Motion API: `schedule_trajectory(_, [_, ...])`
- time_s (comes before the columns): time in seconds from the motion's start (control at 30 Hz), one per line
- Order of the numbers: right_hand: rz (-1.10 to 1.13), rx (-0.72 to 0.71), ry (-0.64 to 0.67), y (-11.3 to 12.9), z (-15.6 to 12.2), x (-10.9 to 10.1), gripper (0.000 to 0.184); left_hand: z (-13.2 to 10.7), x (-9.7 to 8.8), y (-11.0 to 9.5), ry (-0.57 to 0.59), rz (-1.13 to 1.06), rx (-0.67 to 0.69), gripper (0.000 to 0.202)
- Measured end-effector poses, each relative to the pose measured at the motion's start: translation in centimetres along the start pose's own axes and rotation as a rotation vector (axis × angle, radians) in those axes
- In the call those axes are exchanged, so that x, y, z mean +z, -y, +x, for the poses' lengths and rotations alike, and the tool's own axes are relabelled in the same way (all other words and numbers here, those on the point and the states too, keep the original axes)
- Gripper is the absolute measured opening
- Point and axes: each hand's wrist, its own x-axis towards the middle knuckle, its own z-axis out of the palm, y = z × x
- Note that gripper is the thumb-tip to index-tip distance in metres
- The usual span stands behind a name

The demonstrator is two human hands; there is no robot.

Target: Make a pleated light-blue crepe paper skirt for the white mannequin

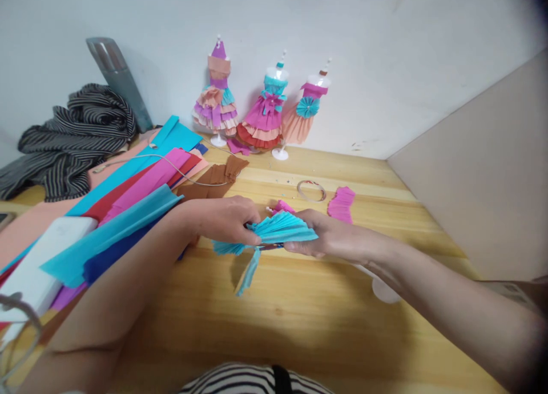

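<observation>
Over the wooden table (299,320), both my hands hold a pleated fan of turquoise crepe paper (280,229). My left hand (226,218) pinches its left end, fingers closed. My right hand (325,237) grips the right side, with what may be scissors just under the fingers. A loose turquoise strip (248,274) hangs down from the fan. A small pink pleated piece (280,206) lies just behind the hands.
Three small mannequins in paper dresses (216,97) (268,111) (303,111) stand at the wall. Coloured paper sheets (141,177) lie stacked left, with a white box (38,262) and striped cloth (72,137). A tape ring (311,191), a pink ruffle (341,204) and brown paper (214,177) lie behind.
</observation>
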Motion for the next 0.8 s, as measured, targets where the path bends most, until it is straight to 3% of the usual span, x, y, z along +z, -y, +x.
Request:
schedule_trajectory(0.37, [0.053,0.072,0.011,-1.1,-0.6,-1.0,0.038,0.3,0.2,0.7,-0.058,0.019,-0.011,0.022])
schedule_trajectory(0.67, [0.043,-0.033,-0.028,-0.8,0.2,-0.1,0.022,0.1,0.2,0.4,-0.055,0.027,-0.014,0.026])
schedule_trajectory(0.8, [0.037,-0.039,-0.012,-1.1,0.3,-0.2,0.027,0.2,0.2,0.5,-0.057,0.018,-0.017,0.025])
